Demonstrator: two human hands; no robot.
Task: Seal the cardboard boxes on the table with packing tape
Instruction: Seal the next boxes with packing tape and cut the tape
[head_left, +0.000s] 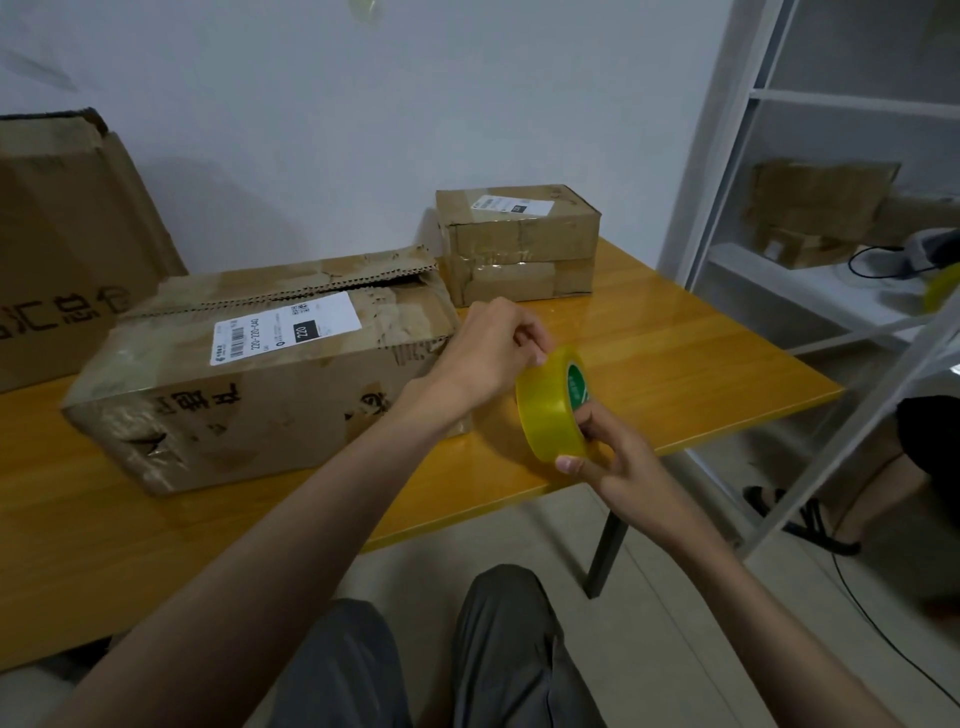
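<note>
A yellow roll of packing tape (548, 410) stands on edge above the front right part of the orange table (675, 364). My right hand (605, 457) grips the roll from below and from the side. My left hand (493, 353) pinches at the top rim of the roll with curled fingers. Just left of my hands lies a long worn cardboard box (249, 384) with a white shipping label and loosely closed, torn top flaps. A smaller taped box (519, 244) stands at the back of the table by the wall.
A big cardboard box (62, 249) stands at the far left against the wall. A white metal shelf (810, 260) at the right holds more boxes. Another person's leg and sandal (831, 519) show by the shelf. My knees are below the table's front edge.
</note>
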